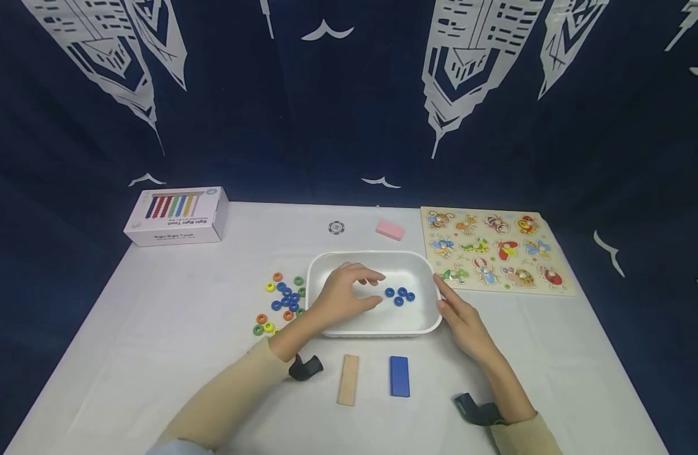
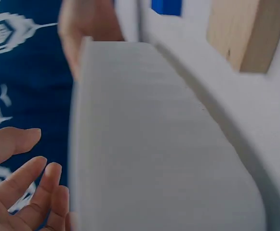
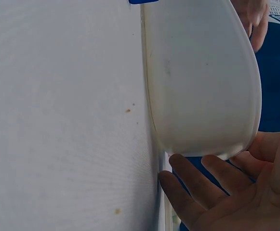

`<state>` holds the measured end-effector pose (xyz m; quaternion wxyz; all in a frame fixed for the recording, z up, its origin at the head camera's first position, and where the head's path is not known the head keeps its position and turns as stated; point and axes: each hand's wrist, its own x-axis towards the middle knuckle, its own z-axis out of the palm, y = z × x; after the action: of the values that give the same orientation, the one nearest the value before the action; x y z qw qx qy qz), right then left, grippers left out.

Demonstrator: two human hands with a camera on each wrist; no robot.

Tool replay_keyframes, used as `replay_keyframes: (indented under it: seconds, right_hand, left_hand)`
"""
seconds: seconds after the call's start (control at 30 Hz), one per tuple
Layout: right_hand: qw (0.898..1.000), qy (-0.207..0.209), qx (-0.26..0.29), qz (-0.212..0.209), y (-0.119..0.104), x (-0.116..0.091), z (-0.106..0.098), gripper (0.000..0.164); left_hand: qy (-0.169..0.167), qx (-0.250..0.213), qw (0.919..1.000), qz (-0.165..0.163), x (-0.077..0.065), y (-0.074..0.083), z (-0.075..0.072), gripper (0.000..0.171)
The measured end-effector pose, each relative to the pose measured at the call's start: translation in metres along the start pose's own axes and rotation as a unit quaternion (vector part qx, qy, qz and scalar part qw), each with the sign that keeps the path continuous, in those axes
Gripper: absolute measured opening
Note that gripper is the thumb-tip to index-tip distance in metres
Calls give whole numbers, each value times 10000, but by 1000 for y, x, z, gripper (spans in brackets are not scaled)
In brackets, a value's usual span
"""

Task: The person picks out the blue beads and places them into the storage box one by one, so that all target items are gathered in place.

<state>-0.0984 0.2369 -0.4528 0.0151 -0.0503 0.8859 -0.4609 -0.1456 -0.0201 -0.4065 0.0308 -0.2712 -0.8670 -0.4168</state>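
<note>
A white tray (image 1: 377,325) lies on the table with several blue beads (image 1: 398,301) inside it. My left hand (image 1: 345,294) hovers over the tray's left half, its fingers bent and thumb apart, with nothing between them. In the left wrist view, the thumb and fingers of that hand (image 2: 29,183) show beside the tray's side wall (image 2: 149,134). My right hand (image 1: 465,322) touches the tray's right end. Its extended fingers (image 3: 193,178) rest against the outer wall there in the right wrist view. Left of the tray lie loose beads (image 1: 286,302) in blue, orange, yellow and green.
In front of the tray lie a plain wooden block (image 1: 349,380) and a blue block (image 1: 400,376). Behind it are a pink block (image 1: 390,229) and a small round token (image 1: 336,227). An insect puzzle board (image 1: 496,253) lies back right, a white box (image 1: 177,216) back left.
</note>
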Motion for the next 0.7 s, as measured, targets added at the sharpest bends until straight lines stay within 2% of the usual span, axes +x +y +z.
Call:
replay_keyframes:
  seconds: [0.1, 0.23, 0.43, 0.57, 0.7]
  right_hand:
    - [10000, -5, 31, 0, 0, -1, 0, 46]
    - [10000, -45, 65, 17, -1, -2, 0, 46]
    - [10000, -14, 39, 5, -1, -1, -1, 46]
    - [10000, -21, 29, -6, 0, 0, 0, 46]
    - [10000, -12, 56, -41, 2, 0, 0, 45]
  left_hand:
    - [430, -291, 9986, 41, -21, -2, -18, 32]
    - [1094, -564, 9923, -146, -49, -18, -43, 31]
    - [2079, -835, 9715, -774, -84, -58, -70, 32]
    - [2401, -589, 9607, -1261, -98, -79, -78, 31]
    - [2595, -437, 9547, -1393, -102, -85, -83, 31]
